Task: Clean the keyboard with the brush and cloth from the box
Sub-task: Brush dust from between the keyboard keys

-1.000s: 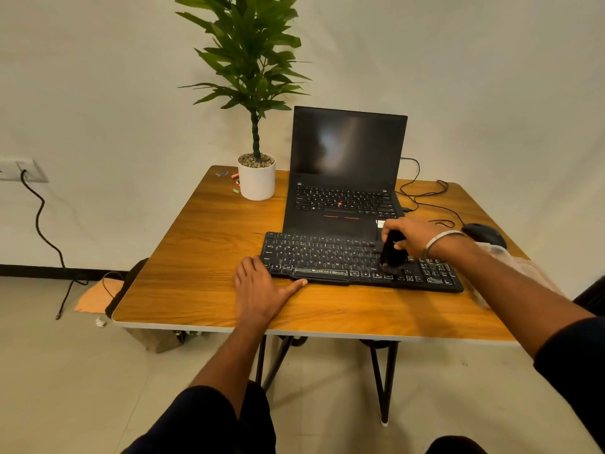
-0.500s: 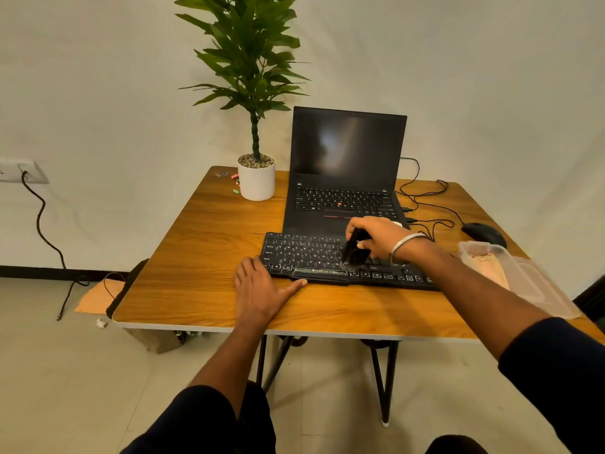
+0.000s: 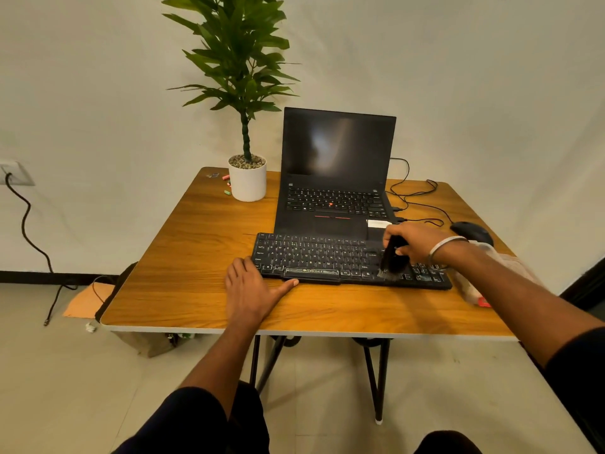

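Observation:
A black keyboard lies across the wooden table in front of an open laptop. My right hand grips a black brush whose bristles touch the keys on the keyboard's right part. My left hand rests flat on the table at the keyboard's front left corner, thumb along its front edge. A clear plastic box with a pale cloth inside sits to the right, mostly hidden behind my right forearm.
A potted plant in a white pot stands at the back left of the laptop. A black mouse and thin cables lie at the back right. Small coloured bits lie beside the pot. A wall socket cord hangs at the left.
My right hand swept the brush left to the keyboard's middle, then back right to where it is now. My left hand has stayed in place.

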